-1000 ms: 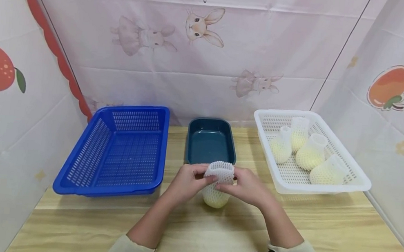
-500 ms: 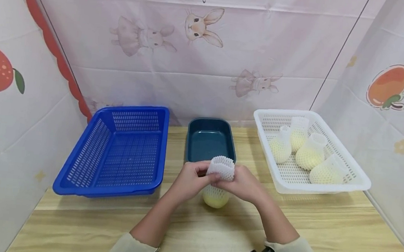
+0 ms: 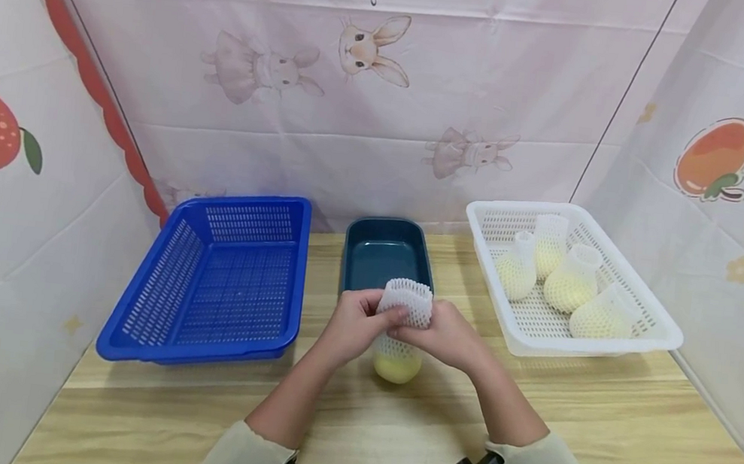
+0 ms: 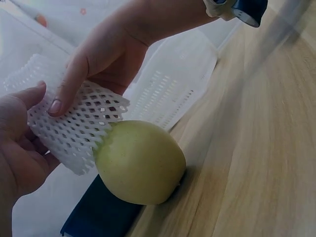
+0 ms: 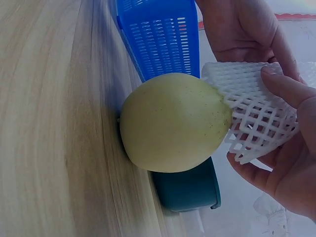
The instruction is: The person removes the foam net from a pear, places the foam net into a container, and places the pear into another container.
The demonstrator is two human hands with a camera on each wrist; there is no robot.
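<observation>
A pale yellow-green pear (image 3: 396, 368) stands on the wooden table, its lower part bare. Around its narrow upper end is a white foam net sleeve (image 3: 409, 300), most of which stretches up above the fruit. My left hand (image 3: 354, 325) pinches the sleeve from the left, thumb in front. From the other side my right hand (image 3: 446, 336) grips it too, thumb across the mesh. Both wrist views show the net's lower edge at the pear's tapered top, with the rounded body of the pear (image 5: 173, 123) uncovered.
Behind the hands lies a dark teal tray (image 3: 389, 260). To the left is a blue slotted basket (image 3: 240, 286). A white basket (image 3: 517, 338) on the right holds several net-wrapped fruits (image 3: 570, 291). Printed cloth walls (image 3: 398, 114) close off the back and sides.
Both hands have drawn the foam net upward along the pear. More of the pear's lower body now shows bare, while the pear itself has stayed in place.
</observation>
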